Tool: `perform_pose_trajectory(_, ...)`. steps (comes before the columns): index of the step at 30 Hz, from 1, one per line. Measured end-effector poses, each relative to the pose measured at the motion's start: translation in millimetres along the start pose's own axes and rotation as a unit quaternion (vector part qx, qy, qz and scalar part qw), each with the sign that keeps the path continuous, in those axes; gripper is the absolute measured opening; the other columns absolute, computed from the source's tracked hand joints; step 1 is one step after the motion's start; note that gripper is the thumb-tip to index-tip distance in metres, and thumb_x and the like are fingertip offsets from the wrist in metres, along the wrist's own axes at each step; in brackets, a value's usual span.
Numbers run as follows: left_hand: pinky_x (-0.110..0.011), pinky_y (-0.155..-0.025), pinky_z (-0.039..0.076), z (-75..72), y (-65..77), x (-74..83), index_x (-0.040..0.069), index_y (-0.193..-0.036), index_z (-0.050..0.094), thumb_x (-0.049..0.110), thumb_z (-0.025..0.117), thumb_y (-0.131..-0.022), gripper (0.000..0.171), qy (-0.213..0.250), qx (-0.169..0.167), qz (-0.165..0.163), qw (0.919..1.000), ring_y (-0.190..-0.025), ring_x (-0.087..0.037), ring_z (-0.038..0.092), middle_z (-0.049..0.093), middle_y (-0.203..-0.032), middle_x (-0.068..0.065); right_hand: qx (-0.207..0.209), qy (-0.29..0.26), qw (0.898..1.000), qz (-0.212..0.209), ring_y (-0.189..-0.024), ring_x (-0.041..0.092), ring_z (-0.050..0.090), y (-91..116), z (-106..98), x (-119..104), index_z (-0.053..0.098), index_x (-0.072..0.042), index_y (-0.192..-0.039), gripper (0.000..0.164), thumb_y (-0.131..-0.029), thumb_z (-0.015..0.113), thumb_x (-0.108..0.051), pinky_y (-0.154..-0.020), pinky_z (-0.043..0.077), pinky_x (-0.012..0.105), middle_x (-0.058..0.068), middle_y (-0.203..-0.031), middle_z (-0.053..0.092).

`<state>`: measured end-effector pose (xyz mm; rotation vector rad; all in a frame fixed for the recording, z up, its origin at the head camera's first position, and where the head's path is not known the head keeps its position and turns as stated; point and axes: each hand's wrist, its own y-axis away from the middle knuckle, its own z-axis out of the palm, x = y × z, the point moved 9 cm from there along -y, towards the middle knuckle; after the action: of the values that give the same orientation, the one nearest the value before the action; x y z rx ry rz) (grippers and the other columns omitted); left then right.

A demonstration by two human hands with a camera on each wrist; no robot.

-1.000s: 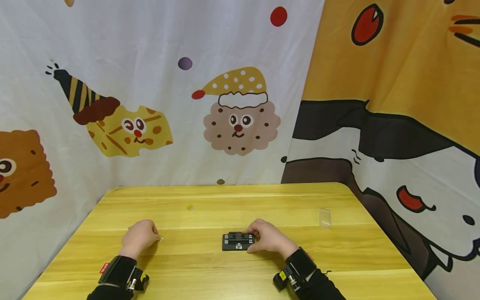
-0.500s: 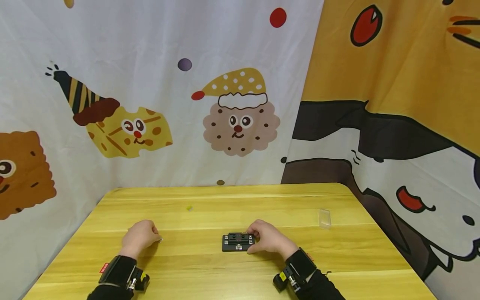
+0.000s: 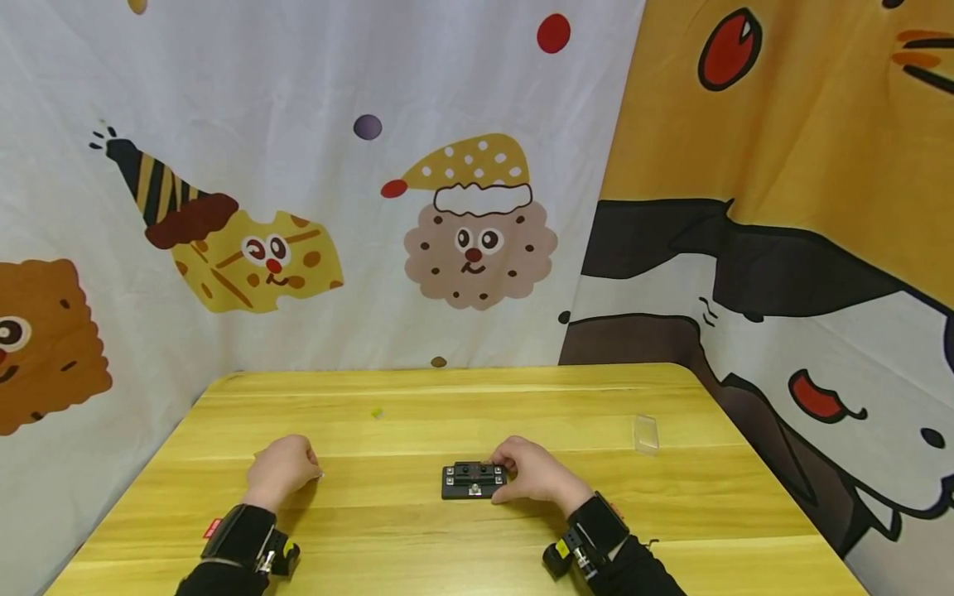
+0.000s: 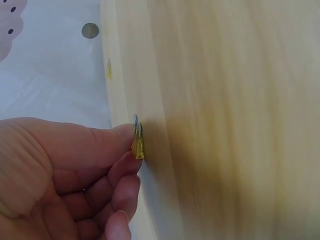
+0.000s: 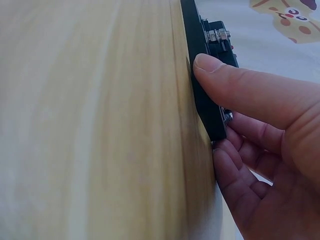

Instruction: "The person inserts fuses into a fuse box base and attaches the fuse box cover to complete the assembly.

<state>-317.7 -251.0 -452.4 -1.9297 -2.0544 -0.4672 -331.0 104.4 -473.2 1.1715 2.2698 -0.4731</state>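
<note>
Between thumb and fingertips, my left hand [image 3: 279, 472] pinches a small yellow blade fuse [image 4: 138, 147] just above the table on the left. Its metal prongs stick up past the thumb in the left wrist view; the head view shows only a tiny bit of it. My right hand [image 3: 532, 470] grips the right end of a black block with metal screw terminals [image 3: 462, 492]. The block lies flat on the table, its long side running left to right. In the right wrist view the thumb presses the block's side [image 5: 211, 112], and the other fingers curl near its end.
A second small yellow piece [image 3: 378, 413] lies farther back on the wooden table [image 3: 387, 546], left of the middle. A clear plastic case [image 3: 645, 434] lies to the right. A printed cloth [image 3: 298, 83] hangs behind the table.
My left hand and wrist have shifted very slightly to the right, still pinching the fuse. The right hand and the black block stay in place.
</note>
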Motion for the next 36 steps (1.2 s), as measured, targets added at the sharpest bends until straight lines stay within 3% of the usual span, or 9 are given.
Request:
perform_pose_trajectory(11, -0.046, -0.064, 0.047, 2.4, -0.4, 0.9, 0.010, -0.074, 0.061, 0.012, 0.077, -0.082, 0.018, -0.012, -0.006, -0.010, 0.9999, -0.065, -0.021, 0.053, 0.057, -0.072, -0.002, 0.002, -0.001, 1.000, 0.001, -0.088, 0.013, 0.053, -0.4, 0.3, 2.8, 0.068, -0.011, -0.104, 0.044, -0.070, 0.091, -0.024, -0.082, 0.048, 0.033, -0.005, -0.100, 0.055)
perform_pose_trajectory(14, -0.057, -0.076, 0.047, 2.9, -0.6, 1.6, 0.010, -0.073, 0.062, 0.013, 0.077, -0.082, 0.017, -0.021, -0.005, -0.013, 0.9997, -0.067, -0.022, 0.055, 0.059, -0.072, -0.001, 0.002, 0.000, 1.000, 0.004, -0.088, 0.013, 0.054, -0.8, 0.6, 3.0, 0.068, -0.011, -0.105, 0.044, -0.070, 0.091, -0.024, -0.083, 0.048, 0.033, -0.006, -0.100, 0.055)
perform_pose_trajectory(18, -0.070, -0.090, 0.037, 3.3, -0.8, 2.8, 0.009, -0.073, 0.064, 0.014, 0.076, -0.082, 0.016, -0.034, -0.007, -0.018, 0.9992, -0.071, -0.026, 0.060, 0.063, -0.074, -0.003, 0.003, 0.000, 1.000, 0.001, -0.089, 0.016, 0.054, -0.9, 0.9, 1.1, 0.068, -0.011, -0.103, 0.044, -0.069, 0.092, -0.023, -0.082, 0.048, 0.035, -0.004, -0.099, 0.055)
perform_pose_trajectory(27, -0.070, -0.090, 0.039, 4.2, -2.6, 2.9, 0.007, -0.077, 0.063, 0.015, 0.074, -0.083, 0.015, -0.046, -0.012, -0.021, 0.9987, -0.073, -0.027, 0.059, 0.066, -0.083, -0.014, 0.003, -0.002, 1.000, 0.000, -0.089, 0.015, 0.054, -1.0, 0.5, 0.7, 0.068, -0.011, -0.103, 0.044, -0.069, 0.092, -0.023, -0.082, 0.048, 0.034, -0.004, -0.099, 0.055)
perform_pose_trajectory(36, -0.069, -0.097, 0.033, 5.3, -2.0, -0.1, 0.009, -0.066, 0.054, 0.017, 0.074, -0.082, 0.027, -0.041, -0.008, -0.014, 0.9990, -0.066, -0.023, 0.050, 0.055, -0.069, -0.003, 0.003, -0.001, 1.000, -0.001, -0.089, 0.014, 0.055, -0.8, 0.8, 1.6, 0.068, -0.011, -0.103, 0.043, -0.069, 0.092, -0.023, -0.083, 0.048, 0.033, -0.005, -0.100, 0.055)
